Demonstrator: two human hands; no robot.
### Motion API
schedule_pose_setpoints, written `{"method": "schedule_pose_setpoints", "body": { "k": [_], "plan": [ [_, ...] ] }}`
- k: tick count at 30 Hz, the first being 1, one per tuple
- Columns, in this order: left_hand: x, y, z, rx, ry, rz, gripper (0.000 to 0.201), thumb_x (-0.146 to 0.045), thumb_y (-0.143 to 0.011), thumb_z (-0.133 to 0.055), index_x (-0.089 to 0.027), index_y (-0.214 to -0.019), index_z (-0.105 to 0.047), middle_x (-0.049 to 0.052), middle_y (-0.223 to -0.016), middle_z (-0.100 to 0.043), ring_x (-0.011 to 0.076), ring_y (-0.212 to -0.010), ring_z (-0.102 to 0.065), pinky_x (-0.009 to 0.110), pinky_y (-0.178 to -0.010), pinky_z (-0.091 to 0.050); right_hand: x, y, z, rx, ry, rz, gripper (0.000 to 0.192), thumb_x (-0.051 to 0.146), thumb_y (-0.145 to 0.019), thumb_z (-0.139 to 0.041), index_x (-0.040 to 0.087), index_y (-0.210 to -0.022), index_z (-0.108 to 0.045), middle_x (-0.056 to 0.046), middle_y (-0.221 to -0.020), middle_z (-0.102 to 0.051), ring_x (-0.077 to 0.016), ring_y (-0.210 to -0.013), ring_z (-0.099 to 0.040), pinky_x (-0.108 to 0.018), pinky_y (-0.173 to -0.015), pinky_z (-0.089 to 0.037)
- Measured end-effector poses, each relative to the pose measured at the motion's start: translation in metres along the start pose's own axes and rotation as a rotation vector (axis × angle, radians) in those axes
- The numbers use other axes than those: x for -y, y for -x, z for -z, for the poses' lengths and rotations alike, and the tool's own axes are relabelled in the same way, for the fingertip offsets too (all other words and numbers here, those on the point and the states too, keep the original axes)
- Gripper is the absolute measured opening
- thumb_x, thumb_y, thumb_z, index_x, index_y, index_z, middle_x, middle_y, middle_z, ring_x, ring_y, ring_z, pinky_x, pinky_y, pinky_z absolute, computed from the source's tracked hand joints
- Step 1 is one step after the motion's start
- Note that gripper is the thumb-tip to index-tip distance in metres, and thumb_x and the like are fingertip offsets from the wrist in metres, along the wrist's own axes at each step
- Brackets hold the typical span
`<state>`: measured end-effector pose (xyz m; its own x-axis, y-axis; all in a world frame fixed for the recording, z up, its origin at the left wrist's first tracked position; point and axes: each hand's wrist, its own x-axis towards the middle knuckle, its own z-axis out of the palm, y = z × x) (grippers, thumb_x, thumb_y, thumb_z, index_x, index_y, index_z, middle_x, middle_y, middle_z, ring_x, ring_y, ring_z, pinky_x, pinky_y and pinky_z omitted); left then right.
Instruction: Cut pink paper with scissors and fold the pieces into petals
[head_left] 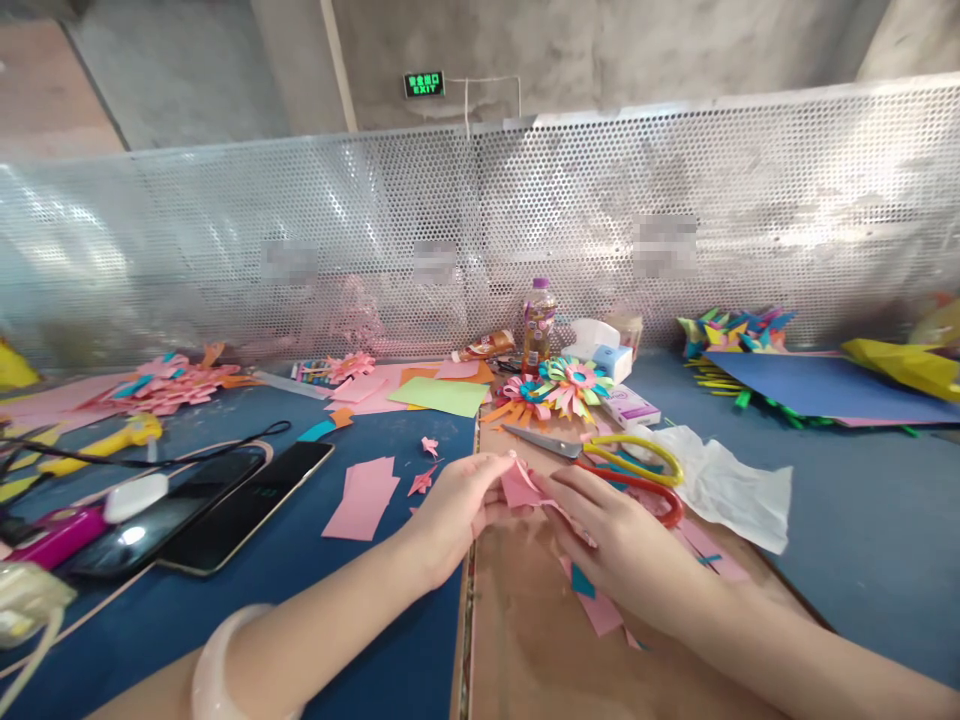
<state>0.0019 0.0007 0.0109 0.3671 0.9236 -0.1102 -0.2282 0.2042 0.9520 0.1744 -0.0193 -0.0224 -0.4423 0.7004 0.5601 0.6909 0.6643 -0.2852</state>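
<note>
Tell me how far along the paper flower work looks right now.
Done: finished paper flowers sit by the bottle. In hand: left hand and right hand both grip a small pink paper piece, partly folded. Left: cut pink strips lie unused on the blue table; scissors rest nearby.

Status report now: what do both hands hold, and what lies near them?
Left hand and right hand both pinch pink paper piece. Scissors lie just behind right hand. Pink scraps left of hands.

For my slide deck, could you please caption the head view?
Left hand and right hand pinch a pink paper piece near the scissors.
</note>
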Motion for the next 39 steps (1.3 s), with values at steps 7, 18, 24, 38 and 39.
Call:
{"method": "schedule_pose_setpoints", "body": {
  "k": [7, 18, 24, 38, 39],
  "plan": [
    [0.004, -0.002, 0.005, -0.047, -0.146, -0.037, 0.024, -0.027, -0.073, -0.06, -0.013, -0.091, -0.059, 0.007, -0.086, -0.061, 0.0169, -0.082, -0.059, 0.03, -0.075, -0.048, 0.003, 0.001, -0.001, 0.014, 0.045, -0.001, 0.036, 0.018, -0.082, -0.042, 0.019, -0.116, -0.054, -0.011, -0.101, -0.06, -0.0215, -0.087, -0.06, -0.033, -0.068, -0.053],
    [-0.004, 0.005, -0.002, 0.014, -0.413, -0.155, 0.026, -0.028, -0.073, -0.058, -0.016, -0.096, -0.062, 0.006, -0.095, -0.064, 0.0175, -0.083, -0.059, 0.028, -0.071, -0.047, 0.007, -0.012, 0.017, 0.076, -0.66, -0.576, 0.029, 0.045, -0.08, -0.049, 0.02, -0.08, -0.065, -0.002, -0.072, -0.062, -0.0132, -0.06, -0.055, -0.023, -0.05, -0.041],
    [0.001, 0.002, 0.001, 0.005, -0.395, -0.207, 0.035, -0.029, -0.073, -0.06, -0.017, -0.106, -0.056, 0.008, -0.099, -0.062, 0.019, -0.089, -0.058, 0.03, -0.075, -0.047, 0.005, -0.013, 0.011, 0.075, -0.916, -0.674, 0.031, 0.046, -0.072, -0.06, 0.017, -0.079, -0.065, -0.003, -0.074, -0.063, -0.0107, -0.057, -0.056, -0.021, -0.047, -0.04],
    [0.002, 0.001, 0.001, -0.036, -0.49, -0.292, 0.013, -0.029, -0.076, -0.055, -0.018, -0.081, -0.059, 0.003, -0.08, -0.061, 0.0153, -0.072, -0.057, 0.027, -0.065, -0.046, 0.013, -0.014, 0.017, 0.062, -0.865, -0.703, 0.028, 0.044, -0.075, -0.055, 0.017, -0.074, -0.064, -0.002, -0.071, -0.061, -0.0125, -0.057, -0.056, -0.02, -0.045, -0.041],
    [0.002, 0.001, 0.0, -0.036, -0.493, -0.294, 0.013, -0.029, -0.076, -0.055, -0.018, -0.081, -0.059, 0.003, -0.08, -0.061, 0.0152, -0.071, -0.056, 0.027, -0.065, -0.046, 0.011, -0.014, 0.016, 0.06, -0.851, -0.689, 0.027, 0.043, -0.075, -0.055, 0.017, -0.073, -0.064, -0.003, -0.072, -0.061, -0.0137, -0.062, -0.057, -0.021, -0.049, -0.043]
  ]
}}
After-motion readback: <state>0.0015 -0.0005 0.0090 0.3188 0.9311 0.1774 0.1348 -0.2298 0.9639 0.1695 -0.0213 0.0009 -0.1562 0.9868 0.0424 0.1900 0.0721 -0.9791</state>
